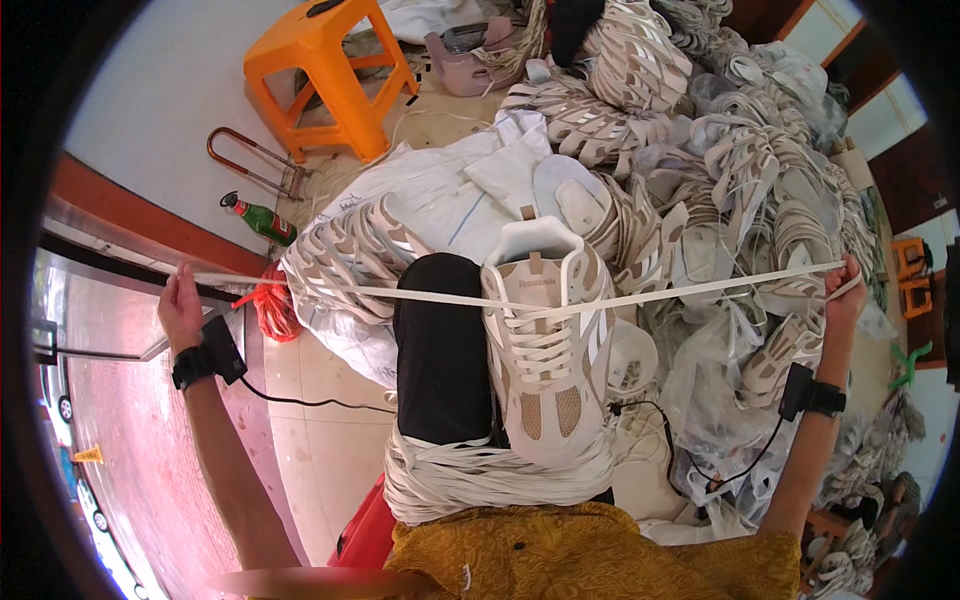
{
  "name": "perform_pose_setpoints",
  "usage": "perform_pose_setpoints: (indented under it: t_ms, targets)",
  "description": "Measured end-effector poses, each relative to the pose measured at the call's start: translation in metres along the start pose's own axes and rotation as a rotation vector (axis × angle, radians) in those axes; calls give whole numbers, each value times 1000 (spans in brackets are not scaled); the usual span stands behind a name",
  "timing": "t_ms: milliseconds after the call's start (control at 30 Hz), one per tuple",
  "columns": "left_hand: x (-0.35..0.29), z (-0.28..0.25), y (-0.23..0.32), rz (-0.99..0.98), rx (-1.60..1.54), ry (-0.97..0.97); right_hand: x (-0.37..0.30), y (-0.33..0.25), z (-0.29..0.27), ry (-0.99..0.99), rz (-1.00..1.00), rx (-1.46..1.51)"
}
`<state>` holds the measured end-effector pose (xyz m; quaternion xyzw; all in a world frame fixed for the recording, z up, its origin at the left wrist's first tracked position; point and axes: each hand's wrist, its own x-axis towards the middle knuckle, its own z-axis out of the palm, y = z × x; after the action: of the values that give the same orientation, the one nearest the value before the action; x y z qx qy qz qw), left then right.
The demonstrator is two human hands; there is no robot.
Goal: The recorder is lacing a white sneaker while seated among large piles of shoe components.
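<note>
A beige and white sneaker upper [548, 395] rests on my lap, its toe toward me and its tongue standing up at the far end. A pale flat shoelace [690, 290] is threaded crosswise through its lower eyelets. Both loose lengths run out from the upper, stretched nearly straight to either side. Far out on the left, my left hand [182, 308] is closed on one lace end. Out at the right, my right hand [845, 290] grips the other end, with a short tail hanging below it. A thick bundle of laces [480, 480] lies across my lap.
Strung stacks of shoe uppers [350, 250] lie on a white sack [440, 190], with larger piles [770, 160] at the right. An orange stool [320, 70], a green bottle [262, 220] and a red plastic bag [272, 310] are at the left. Cables [320, 403] hang from wrist-worn devices.
</note>
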<state>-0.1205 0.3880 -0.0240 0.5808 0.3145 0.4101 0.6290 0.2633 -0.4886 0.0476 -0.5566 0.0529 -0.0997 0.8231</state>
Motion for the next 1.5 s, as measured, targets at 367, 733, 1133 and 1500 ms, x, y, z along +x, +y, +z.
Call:
perform_pose_setpoints:
  t_ms: [367, 733, 1133, 1500]
  targets:
    - [-20, 27, 2, -32, -125, 174, 32, -30, -53, -312, 66, 348]
    - [14, -6, 1, 468, 1035, -226, 53, -6, -64, -94, -7, -29]
    - [-239, 296, 9, -27, 436, -720, -206, 124, 266, -1358, -764, -872]
    - [-279, 286, -14, 316, 587, -900, -237, 139, 255, -1306, -708, -898]
